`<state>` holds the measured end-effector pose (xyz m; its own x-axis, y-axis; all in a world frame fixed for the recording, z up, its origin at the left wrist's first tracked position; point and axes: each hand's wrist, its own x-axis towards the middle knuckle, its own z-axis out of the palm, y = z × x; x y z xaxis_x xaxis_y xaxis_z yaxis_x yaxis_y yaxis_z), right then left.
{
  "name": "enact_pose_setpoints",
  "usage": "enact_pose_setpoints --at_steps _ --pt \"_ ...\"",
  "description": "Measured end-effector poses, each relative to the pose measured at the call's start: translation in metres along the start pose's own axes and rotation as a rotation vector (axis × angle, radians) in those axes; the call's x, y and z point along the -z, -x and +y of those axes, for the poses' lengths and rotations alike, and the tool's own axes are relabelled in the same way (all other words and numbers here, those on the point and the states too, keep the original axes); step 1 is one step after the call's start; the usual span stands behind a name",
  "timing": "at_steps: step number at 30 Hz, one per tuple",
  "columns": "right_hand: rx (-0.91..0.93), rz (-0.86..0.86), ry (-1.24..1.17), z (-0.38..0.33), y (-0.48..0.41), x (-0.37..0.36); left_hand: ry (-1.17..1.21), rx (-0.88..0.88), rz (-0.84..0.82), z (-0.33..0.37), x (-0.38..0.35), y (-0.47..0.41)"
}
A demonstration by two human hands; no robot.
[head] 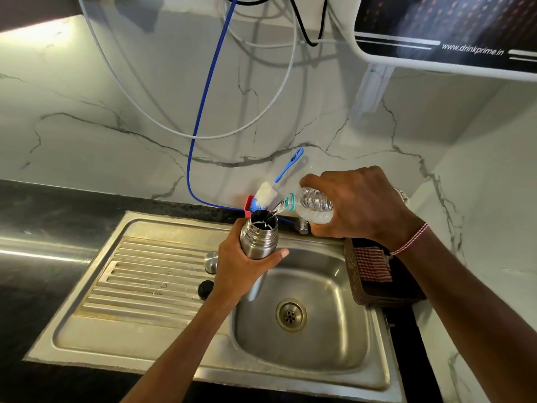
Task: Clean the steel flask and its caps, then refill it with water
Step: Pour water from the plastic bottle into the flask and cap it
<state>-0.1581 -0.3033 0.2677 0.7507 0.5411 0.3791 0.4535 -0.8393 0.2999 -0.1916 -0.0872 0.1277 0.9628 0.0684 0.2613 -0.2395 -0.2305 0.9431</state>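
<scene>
**Flask held over sink, bottle tipped at its mouth**

Drainboard (pixel 139 286): steel cap (pixel 211 261) and black cap (pixel 205 290) sit close together, just left of the left hand (pixel 244 271). That hand is wrapped round the steel flask (pixel 258 237), which is upright and uncapped above the sink (pixel 334 330). The plastic bottle (pixel 311 206) is tilted, its neck at the flask mouth and a thin stream of water entering. The right hand (pixel 357 205) grips the bottle body. Far right, a basket (pixel 377 298) holds a checked cloth (pixel 372 264).

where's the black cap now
Head view: the black cap sits on the draining board left of the basin, just below the steel cap, beside the left hand.
</scene>
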Motion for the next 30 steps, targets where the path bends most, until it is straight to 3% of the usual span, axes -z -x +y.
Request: enact_pose_setpoints --at_steps 30 --pt "0.007 -0.043 0.049 0.005 -0.016 0.009 -0.012 0.018 0.012 -0.006 0.004 -0.006"
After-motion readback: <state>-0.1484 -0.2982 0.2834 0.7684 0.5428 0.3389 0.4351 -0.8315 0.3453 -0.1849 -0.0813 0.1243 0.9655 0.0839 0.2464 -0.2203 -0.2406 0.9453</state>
